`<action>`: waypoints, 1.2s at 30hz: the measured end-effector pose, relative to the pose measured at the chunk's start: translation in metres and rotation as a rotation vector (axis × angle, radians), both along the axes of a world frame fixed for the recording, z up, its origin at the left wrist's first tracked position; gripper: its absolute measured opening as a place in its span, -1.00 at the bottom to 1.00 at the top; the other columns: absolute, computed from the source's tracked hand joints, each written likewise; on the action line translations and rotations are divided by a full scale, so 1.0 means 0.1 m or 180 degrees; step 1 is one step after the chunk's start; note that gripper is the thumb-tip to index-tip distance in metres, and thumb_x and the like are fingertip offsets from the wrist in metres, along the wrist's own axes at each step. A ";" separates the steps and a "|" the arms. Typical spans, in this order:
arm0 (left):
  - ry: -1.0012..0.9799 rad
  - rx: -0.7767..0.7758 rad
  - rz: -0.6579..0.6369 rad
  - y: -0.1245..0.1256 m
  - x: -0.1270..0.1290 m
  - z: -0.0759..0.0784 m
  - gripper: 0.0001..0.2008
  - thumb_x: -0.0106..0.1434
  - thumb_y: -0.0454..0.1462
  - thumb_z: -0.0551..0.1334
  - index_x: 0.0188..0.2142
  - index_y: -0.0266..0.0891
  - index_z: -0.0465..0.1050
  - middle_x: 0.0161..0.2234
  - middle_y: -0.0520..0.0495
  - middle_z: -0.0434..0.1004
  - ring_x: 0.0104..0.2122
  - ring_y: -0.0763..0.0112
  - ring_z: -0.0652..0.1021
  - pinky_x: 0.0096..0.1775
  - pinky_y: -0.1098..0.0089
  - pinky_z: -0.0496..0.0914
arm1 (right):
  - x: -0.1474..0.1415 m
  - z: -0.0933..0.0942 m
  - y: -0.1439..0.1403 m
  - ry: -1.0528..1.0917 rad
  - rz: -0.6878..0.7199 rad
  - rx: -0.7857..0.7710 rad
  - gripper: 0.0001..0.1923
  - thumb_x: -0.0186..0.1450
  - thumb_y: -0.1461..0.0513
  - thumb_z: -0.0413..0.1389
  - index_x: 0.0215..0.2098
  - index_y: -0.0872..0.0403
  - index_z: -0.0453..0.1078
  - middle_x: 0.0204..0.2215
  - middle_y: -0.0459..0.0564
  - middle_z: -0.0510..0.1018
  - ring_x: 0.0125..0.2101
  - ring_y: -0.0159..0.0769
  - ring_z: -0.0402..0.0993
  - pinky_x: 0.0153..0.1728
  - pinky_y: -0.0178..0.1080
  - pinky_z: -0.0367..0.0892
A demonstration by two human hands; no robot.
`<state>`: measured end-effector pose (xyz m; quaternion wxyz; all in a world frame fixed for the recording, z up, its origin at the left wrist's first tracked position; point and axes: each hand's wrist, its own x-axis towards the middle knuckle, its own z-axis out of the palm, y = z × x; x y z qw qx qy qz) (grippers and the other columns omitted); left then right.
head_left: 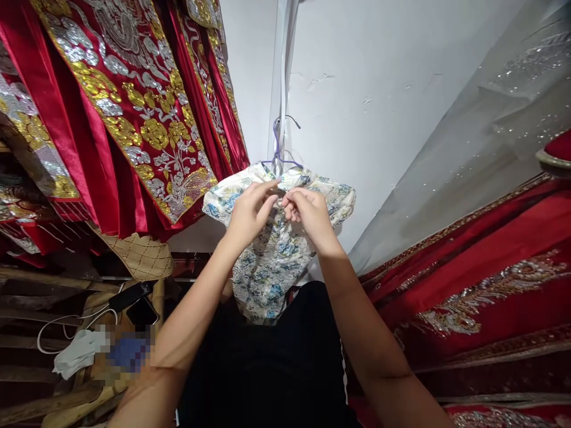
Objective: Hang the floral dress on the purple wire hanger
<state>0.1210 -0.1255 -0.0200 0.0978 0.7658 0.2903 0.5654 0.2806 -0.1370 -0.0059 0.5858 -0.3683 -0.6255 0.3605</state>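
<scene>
A short-sleeved floral top (272, 285), white with blue flowers, hangs in front of me on a thin purple hanger (276, 142). My left hand (253, 211) is at the left side of its neckline, with thumb and fingers apart and nothing plainly between them. Close beside it, my right hand (310, 213) is at the neckline's right side, its fingers curled and the thumb pressed to the index finger. What the right fingertips pinch, if anything, is too small to tell. Both hands and forearms cover part of the top's front.
Red garments with gold and silver embroidery (156, 131) hang at the left. More red beaded cloth (491, 285) and sheer sparkling fabric (504, 119) are at the right. A white wall (379, 71) stands behind. On a wooden chair (158, 297) at lower left lie a phone (141, 313) and a white cable (44, 330).
</scene>
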 end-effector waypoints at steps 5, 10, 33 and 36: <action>0.0334 0.0554 0.0298 0.10 0.09 0.23 -0.82 0.44 -0.23 0.12 -0.19 -0.24 0.46 -0.22 -0.11 0.49 -0.17 0.33 0.48 -0.06 0.31 0.35 | 0.04 -0.14 0.18 -0.0222 -0.0211 -0.0065 -0.78 0.21 0.23 0.07 -0.58 0.08 0.38 -0.74 -0.19 0.29 -0.70 -0.48 0.11 -0.63 -0.35 -0.02; -0.1554 0.0192 0.0794 0.33 -0.38 0.20 -0.85 0.42 -0.24 0.14 -0.25 -0.24 0.42 -0.25 -0.07 0.47 -0.19 0.40 0.47 -0.03 0.35 0.35 | -0.01 -0.68 0.24 -0.0482 -0.0212 -0.0356 -0.75 0.16 0.25 0.03 -0.67 0.08 0.32 -0.72 -0.17 0.23 -0.65 -0.46 0.07 -0.59 -0.31 -0.07; -0.2310 -0.1828 -0.0968 -0.50 0.13 -0.88 -0.76 0.32 -0.08 0.28 -0.22 -0.20 0.51 -0.07 -0.13 0.55 -0.02 0.27 0.54 0.07 0.31 0.39 | 0.04 -1.34 -0.59 0.0208 -0.0587 -0.0660 -0.56 0.37 -0.11 -0.07 -0.20 0.00 0.47 -0.22 0.05 0.53 -0.16 -0.11 0.43 -0.12 -0.10 0.36; -0.1122 -0.1361 -0.0766 -0.58 0.21 -0.68 -0.80 0.37 -0.10 0.22 -0.21 -0.17 0.52 0.01 -0.14 0.48 0.11 0.22 0.46 0.18 0.25 0.29 | -0.02 -1.17 -0.62 0.0093 0.0297 -0.0404 -0.51 0.39 -0.13 -0.06 0.03 -0.01 0.42 -0.07 0.06 0.53 0.03 -0.05 0.41 0.08 -0.04 0.32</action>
